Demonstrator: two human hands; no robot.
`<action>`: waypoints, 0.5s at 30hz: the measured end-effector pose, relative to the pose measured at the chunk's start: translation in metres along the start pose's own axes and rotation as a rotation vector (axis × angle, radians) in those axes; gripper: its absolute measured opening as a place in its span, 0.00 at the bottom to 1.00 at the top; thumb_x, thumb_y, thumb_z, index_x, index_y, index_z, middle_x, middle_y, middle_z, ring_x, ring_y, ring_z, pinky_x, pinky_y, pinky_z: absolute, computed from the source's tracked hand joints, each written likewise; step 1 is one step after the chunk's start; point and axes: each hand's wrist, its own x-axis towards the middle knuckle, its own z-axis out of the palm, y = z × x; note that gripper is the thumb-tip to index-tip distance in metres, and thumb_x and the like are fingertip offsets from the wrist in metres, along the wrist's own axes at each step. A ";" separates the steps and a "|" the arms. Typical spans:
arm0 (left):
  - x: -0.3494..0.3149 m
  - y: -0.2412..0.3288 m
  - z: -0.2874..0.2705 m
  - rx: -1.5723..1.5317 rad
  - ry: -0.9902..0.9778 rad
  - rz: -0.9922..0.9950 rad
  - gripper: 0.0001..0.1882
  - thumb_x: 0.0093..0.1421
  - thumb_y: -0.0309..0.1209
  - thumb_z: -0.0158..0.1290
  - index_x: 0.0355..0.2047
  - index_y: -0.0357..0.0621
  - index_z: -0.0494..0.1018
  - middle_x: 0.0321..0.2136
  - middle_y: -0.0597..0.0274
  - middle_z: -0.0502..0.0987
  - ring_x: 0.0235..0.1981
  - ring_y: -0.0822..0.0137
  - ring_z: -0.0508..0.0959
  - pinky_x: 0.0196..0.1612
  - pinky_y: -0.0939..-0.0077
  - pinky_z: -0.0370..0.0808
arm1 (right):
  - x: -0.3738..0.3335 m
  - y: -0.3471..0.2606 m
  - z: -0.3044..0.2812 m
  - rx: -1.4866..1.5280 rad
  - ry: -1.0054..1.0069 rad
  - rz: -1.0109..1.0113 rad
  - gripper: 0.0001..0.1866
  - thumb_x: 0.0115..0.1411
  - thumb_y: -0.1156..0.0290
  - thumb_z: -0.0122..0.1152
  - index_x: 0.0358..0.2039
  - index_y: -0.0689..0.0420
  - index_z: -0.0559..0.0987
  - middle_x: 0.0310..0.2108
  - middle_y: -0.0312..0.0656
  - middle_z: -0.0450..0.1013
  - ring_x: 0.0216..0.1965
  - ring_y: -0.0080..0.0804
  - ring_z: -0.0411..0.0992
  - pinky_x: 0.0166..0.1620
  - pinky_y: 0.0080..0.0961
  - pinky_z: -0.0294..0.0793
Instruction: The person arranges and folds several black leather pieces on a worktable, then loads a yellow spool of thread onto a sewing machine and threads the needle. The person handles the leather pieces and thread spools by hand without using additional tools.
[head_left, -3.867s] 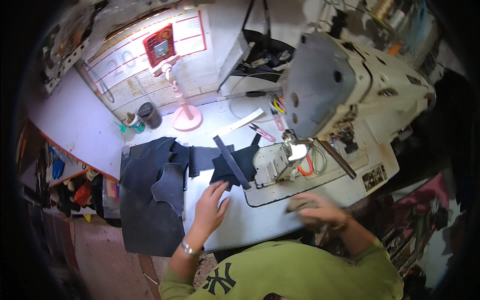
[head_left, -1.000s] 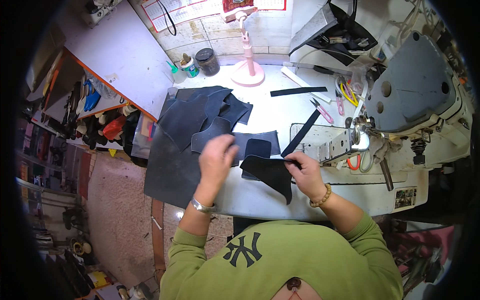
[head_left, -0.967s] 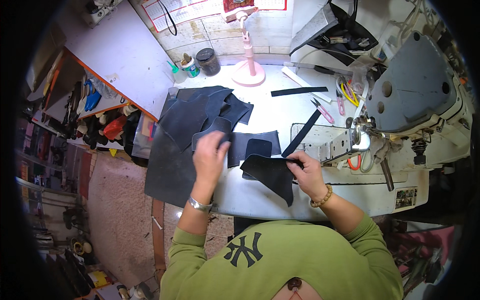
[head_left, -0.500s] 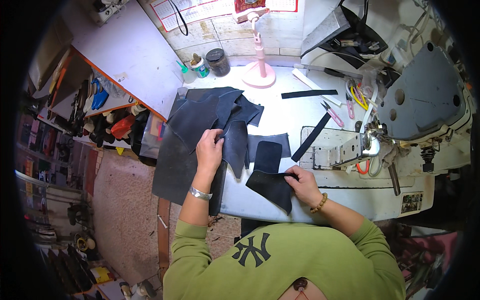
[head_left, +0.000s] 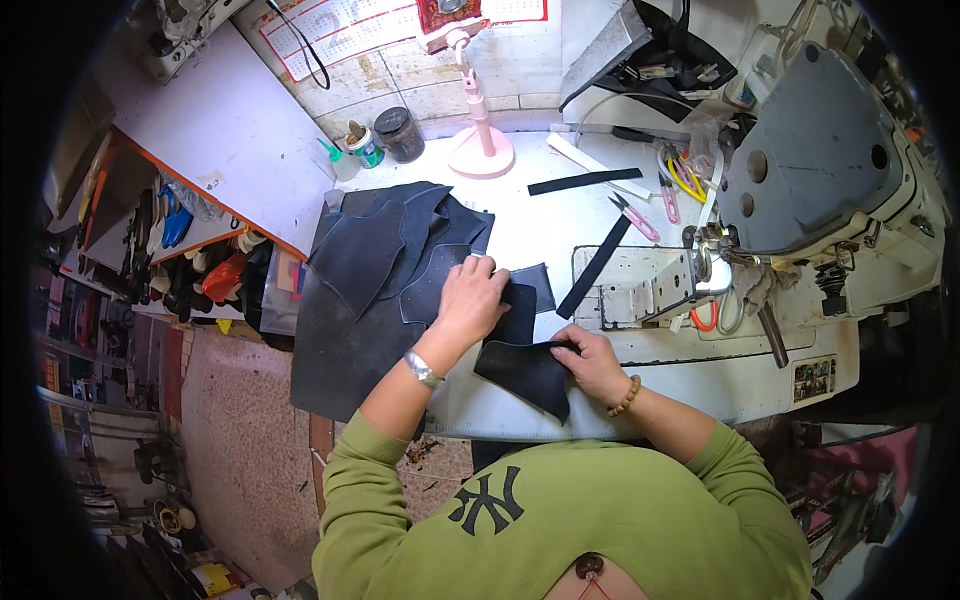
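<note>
My left hand [head_left: 472, 300] reaches across a dark leather piece [head_left: 425, 288] with curved edges, and its bent fingers come down beside a small black rounded piece [head_left: 516, 318]. Nothing shows in its grip, though the fingertips are partly hidden. At the table's near edge my right hand [head_left: 594, 365] pinches the upper right edge of a wider black piece [head_left: 527, 378], thumb and fingers closed on it. This piece overlaps the lower end of the small one. A dark rectangular piece [head_left: 535, 287] lies partly under the small one.
Several dark leather cutouts [head_left: 365, 250] are piled on a large dark sheet [head_left: 330, 365] at left. Right of my hands stands a sewing machine [head_left: 800, 180]. Black strips [head_left: 597, 265] and pink-handled snips [head_left: 638, 220] lie beyond my right hand. A pink stand [head_left: 482, 150] and jars [head_left: 400, 135] stand behind.
My left hand has left the edge of the curved leather piece and moved right, over to the small black piece. My right hand keeps its pinch. The whole view has shifted slightly.
</note>
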 end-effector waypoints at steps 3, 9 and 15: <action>0.005 0.001 0.007 0.003 -0.079 -0.036 0.19 0.44 0.31 0.65 0.38 0.46 0.74 0.37 0.59 0.71 0.44 0.57 0.70 0.46 0.63 0.67 | -0.006 -0.001 -0.007 -0.048 0.001 -0.006 0.06 0.58 0.75 0.58 0.35 0.62 0.76 0.28 0.41 0.75 0.30 0.26 0.71 0.37 0.23 0.71; 0.009 -0.006 0.010 -0.100 -0.129 -0.098 0.15 0.44 0.29 0.65 0.32 0.47 0.72 0.38 0.60 0.71 0.44 0.56 0.69 0.46 0.62 0.66 | -0.014 0.002 -0.016 -0.052 0.066 -0.038 0.06 0.57 0.75 0.59 0.35 0.62 0.76 0.28 0.40 0.74 0.32 0.26 0.71 0.38 0.23 0.71; 0.003 -0.005 0.017 -0.138 -0.098 -0.123 0.14 0.43 0.27 0.65 0.31 0.46 0.73 0.40 0.61 0.71 0.45 0.56 0.69 0.46 0.62 0.66 | -0.015 0.003 -0.014 -0.148 0.052 -0.060 0.07 0.56 0.75 0.59 0.36 0.62 0.76 0.31 0.47 0.75 0.34 0.39 0.75 0.39 0.27 0.73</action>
